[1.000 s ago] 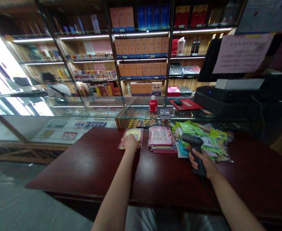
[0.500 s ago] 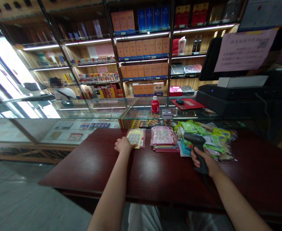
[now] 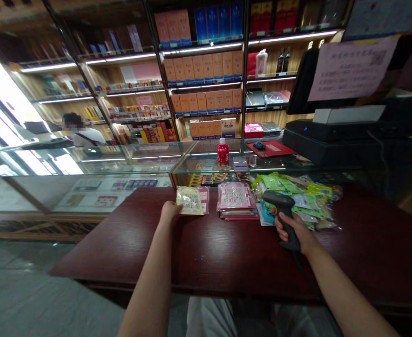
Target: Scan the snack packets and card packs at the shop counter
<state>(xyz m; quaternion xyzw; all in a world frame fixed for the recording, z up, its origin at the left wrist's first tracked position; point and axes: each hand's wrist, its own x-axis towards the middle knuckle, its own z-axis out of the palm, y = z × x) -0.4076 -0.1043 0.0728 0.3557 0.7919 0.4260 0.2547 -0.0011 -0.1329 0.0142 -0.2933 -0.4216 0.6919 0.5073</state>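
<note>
1. Two bare hands work over a dark red wooden counter [image 3: 227, 252].
2. Left hand [image 3: 170, 211] pinches the near edge of a flat yellow plastic packet [image 3: 189, 201], tilting it up off a pink packet [image 3: 203, 200] at the counter's far side.
3. Right hand [image 3: 293, 229] is clenched round the grip of a black handheld barcode scanner [image 3: 280, 206], head up.
4. Just beyond the scanner lie a stack of pink packets [image 3: 234, 199] and a heap of green packets [image 3: 297, 194].
</note>
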